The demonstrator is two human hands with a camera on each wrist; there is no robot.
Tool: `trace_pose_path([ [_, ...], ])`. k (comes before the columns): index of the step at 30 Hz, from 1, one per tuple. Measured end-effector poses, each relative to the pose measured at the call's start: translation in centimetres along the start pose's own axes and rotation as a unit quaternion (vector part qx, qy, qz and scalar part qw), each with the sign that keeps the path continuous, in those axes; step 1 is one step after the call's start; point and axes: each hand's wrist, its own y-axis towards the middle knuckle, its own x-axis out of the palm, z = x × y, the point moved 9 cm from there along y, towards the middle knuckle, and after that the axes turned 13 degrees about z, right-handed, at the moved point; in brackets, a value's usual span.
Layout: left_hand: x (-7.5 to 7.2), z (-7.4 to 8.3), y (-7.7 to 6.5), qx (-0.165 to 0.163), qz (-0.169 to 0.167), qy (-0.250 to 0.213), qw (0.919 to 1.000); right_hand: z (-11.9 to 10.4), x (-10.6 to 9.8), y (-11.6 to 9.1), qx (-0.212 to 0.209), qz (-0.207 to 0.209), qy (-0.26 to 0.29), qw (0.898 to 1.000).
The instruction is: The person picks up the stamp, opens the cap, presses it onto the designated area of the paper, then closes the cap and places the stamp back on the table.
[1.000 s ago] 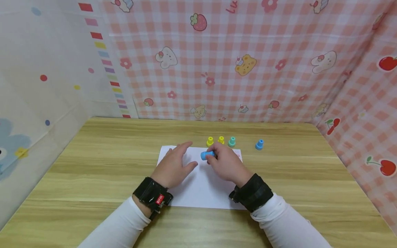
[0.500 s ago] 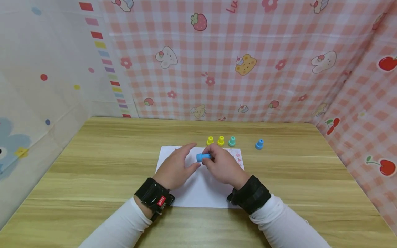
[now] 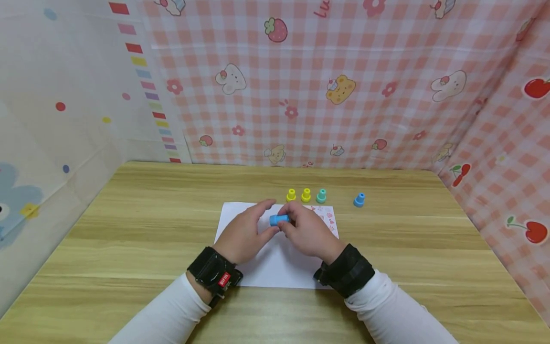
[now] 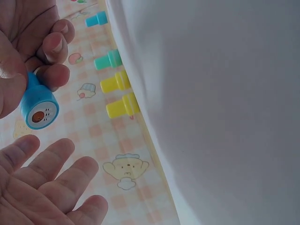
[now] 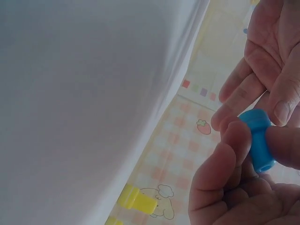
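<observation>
My right hand (image 3: 307,229) pinches a small blue toy stamp (image 3: 279,220) between thumb and fingers above the white paper (image 3: 281,272). It lies sideways, its wide end toward my left hand (image 3: 242,234). In the left wrist view, that end of the stamp (image 4: 40,110) has a white disc with a small brown picture. My left hand has its fingers extended and thumb apart, right beside the stamp with nothing in its grasp. In the right wrist view, the left thumb (image 5: 283,112) comes close to the stamp's wide end. Small pink prints (image 3: 330,220) mark the paper's far right corner.
Behind the paper stand two yellow stamps (image 3: 306,195) and a teal stamp (image 3: 321,196). Another blue stamp (image 3: 359,200) stands farther right. The wooden table (image 3: 142,220) runs back to a pink checked cloth (image 3: 266,95), with cloth at both sides too.
My right hand has moved left with the blue stamp, toward my left hand. The left hand has shifted slightly right, so the two are closer together. More pink prints show on the paper.
</observation>
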Motion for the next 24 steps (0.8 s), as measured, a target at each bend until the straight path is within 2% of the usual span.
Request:
trace_pose_path([
  [7, -0.01, 0.27, -0.11, 0.006, -0.001, -0.004, 1.0000, -0.45, 0.03, -0.15, -0.020, 0.002, -0.002, 1.000],
  [24, -0.30, 0.68, -0.14, 0.015, 0.006, -0.016, 0.9997, -0.55, 0.31, -0.22, -0.022, -0.012, 0.008, 1.000],
])
